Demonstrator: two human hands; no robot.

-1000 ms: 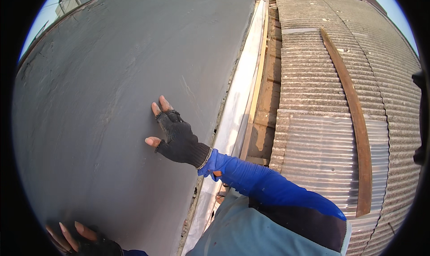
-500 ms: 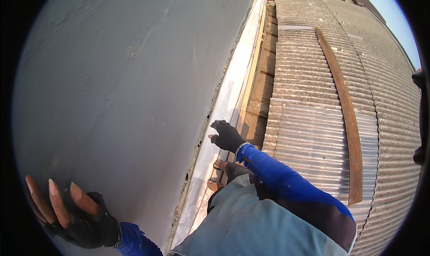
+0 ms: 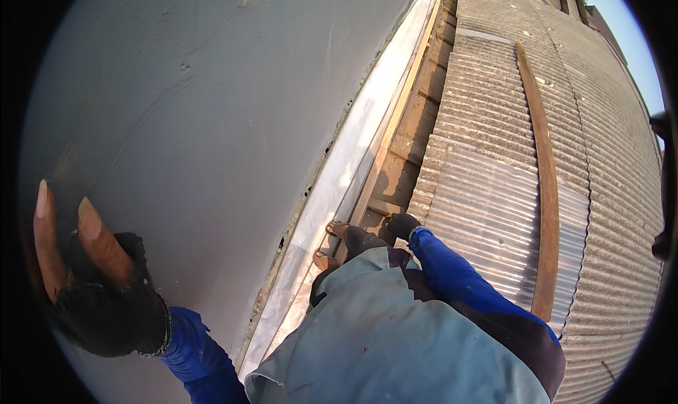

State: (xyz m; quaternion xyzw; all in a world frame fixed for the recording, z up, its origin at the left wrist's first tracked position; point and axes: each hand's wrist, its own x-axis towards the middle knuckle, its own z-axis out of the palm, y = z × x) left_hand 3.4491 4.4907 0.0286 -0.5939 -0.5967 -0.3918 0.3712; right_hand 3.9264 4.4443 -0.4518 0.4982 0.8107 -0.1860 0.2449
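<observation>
Head view, looking down: a smooth grey wall (image 3: pixel 191 157) is filling the left side. The person's left hand (image 3: pixel 106 301), in a black fingerless glove, is hanging in front of the wall's lower left part, its visible fingers spreading apart and holding nothing that shows; I cannot tell whether it is touching the wall. The right hand (image 3: pixel 402 225), also dark-gloved, is reaching out to the right of the wall, beside a corrugated roof (image 3: pixel 487 107); its fingers are hiding from sight, so I cannot tell their state.

Along the wall's right edge a white strip (image 3: pixel 381 86) is running, with a pale wooden strip (image 3: pixel 401 111) following beyond it. Sandalled feet (image 3: pixel 324 260) are showing just right of that edge. Farther right of the wall, a long brown board (image 3: pixel 546 178) is lying over the roof and a clear ribbed sheet (image 3: pixel 487 199).

Judging by its surface, the wall is looking mostly smooth and covered; faint scuffs, small bumps and a rough, pitted right edge are seemingly remaining.
</observation>
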